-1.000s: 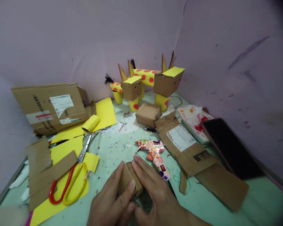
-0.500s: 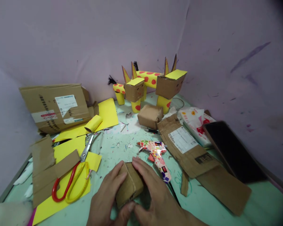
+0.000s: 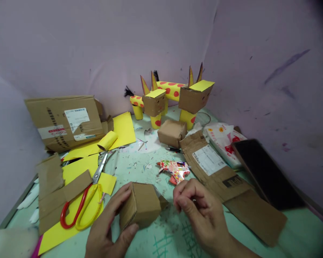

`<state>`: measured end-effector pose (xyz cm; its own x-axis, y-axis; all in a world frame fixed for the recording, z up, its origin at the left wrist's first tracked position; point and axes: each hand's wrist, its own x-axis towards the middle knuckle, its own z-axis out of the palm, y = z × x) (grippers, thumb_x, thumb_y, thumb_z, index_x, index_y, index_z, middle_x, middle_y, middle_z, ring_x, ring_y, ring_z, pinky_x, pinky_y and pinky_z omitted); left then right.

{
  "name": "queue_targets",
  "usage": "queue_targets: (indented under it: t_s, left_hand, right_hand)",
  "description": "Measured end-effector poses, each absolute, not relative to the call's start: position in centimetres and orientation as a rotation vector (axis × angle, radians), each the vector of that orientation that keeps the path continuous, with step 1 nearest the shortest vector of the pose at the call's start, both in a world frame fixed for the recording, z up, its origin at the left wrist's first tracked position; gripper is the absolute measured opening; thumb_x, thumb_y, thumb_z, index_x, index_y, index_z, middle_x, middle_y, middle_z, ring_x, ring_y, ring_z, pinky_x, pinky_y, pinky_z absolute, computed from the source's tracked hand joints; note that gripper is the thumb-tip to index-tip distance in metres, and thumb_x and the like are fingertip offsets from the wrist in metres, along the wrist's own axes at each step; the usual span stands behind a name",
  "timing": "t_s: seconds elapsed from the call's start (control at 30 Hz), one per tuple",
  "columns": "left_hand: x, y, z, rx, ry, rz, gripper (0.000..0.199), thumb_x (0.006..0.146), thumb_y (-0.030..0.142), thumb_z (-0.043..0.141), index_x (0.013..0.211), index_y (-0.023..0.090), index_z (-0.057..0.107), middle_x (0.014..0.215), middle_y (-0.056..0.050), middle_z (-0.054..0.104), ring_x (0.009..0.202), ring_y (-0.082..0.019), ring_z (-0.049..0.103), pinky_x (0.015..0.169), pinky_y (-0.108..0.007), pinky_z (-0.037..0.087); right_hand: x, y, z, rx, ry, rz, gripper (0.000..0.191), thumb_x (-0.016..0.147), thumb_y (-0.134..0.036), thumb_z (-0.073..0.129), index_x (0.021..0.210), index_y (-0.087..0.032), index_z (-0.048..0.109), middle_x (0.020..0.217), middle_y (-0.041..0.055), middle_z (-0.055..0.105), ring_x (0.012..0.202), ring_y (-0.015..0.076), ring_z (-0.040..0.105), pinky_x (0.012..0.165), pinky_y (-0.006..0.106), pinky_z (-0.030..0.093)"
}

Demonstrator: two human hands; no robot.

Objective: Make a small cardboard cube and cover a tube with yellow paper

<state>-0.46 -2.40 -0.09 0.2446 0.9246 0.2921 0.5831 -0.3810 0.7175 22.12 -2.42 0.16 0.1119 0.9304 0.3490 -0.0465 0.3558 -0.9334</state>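
My left hand grips a small brown cardboard box from its left side, thumb in front and fingers behind. The box is tilted, and a flap stands out at its right end. Apart from the box, my right hand hovers with its fingers curled in and thumb against them; nothing shows between them. Just beyond that hand lies a flower-patterned glue gun, its handle hidden behind the hand.
Scissors lie on yellow paper and cardboard scraps at left. Behind stand two spotted animal figures with box heads, and another cardboard box. To the right are flattened cardboard, a tissue pack and a dark phone.
My right hand has let go of the box and moved right, in front of the glue gun's handle. My left hand has turned the box, so a different side faces up.
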Motion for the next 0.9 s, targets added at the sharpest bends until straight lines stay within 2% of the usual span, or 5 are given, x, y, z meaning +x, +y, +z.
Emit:
queue_targets:
  t_s: [0.33, 0.4, 0.47, 0.57, 0.9]
  left_hand:
    - [-0.9, -2.5, -0.1, 1.858, 1.388, 0.985, 0.051, 0.079, 0.027, 0.066, 0.128, 0.033, 0.05, 0.135, -0.003, 0.055, 0.123, -0.026, 0.051, 0.098, -0.039, 0.048]
    - [-0.8, -2.5, -0.1, 1.852, 1.371, 0.992, 0.051, 0.08, 0.028, 0.066, 0.128, 0.032, 0.05, 0.135, -0.004, 0.055, 0.122, -0.027, 0.052, 0.097, -0.039, 0.049]
    - [-0.7, -2.5, -0.1, 1.87, 1.349, 1.009, 0.05, 0.081, 0.031, 0.065, 0.128, 0.03, 0.049, 0.135, -0.006, 0.056, 0.121, -0.027, 0.053, 0.096, -0.039, 0.05]
    - [-0.6, -2.7, 0.0, 2.021, 1.348, 1.02, 0.05, 0.081, 0.033, 0.064, 0.128, 0.031, 0.049, 0.133, -0.006, 0.057, 0.12, -0.026, 0.054, 0.098, -0.038, 0.048]
    - [0.4, -2.9, 0.6, 2.278, 1.282, 1.072, 0.052, 0.078, 0.035, 0.067, 0.125, 0.025, 0.05, 0.125, -0.01, 0.061, 0.115, -0.026, 0.056, 0.1, -0.04, 0.044]
  right_hand:
    - [22.0, -2.3, -0.6, -1.14, -0.968, 1.113, 0.024, 0.082, -0.039, 0.062, 0.068, -0.02, 0.055, 0.042, -0.0077, 0.048, 0.033, 0.0078, 0.046, 0.036, 0.018, 0.037]
    - [22.0, -2.3, -0.5, -1.184, -1.064, 1.022, 0.023, 0.076, -0.038, 0.07, 0.09, -0.021, 0.063, 0.06, -0.0016, 0.063, 0.049, 0.013, 0.059, 0.05, 0.025, 0.052]
    - [22.0, -2.4, -0.5, -1.154, -1.222, 0.967, 0.064, 0.068, -0.041, 0.077, 0.124, -0.025, 0.052, 0.107, 0.0089, 0.067, 0.09, 0.0243, 0.067, 0.083, 0.041, 0.054]
    - [22.0, -2.8, -0.5, -1.113, -1.519, 1.04, 0.099, 0.059, -0.047, 0.082, 0.142, -0.029, 0.031, 0.149, 0.0126, 0.033, 0.134, 0.0356, 0.034, 0.107, 0.056, 0.031]
    - [20.3, -2.5, -1.5, -0.994, -1.508, 1.26, 0.072, 0.073, -0.036, 0.074, 0.137, -0.026, 0.043, 0.137, 0.0119, 0.051, 0.126, 0.0295, 0.047, 0.103, 0.047, 0.039]
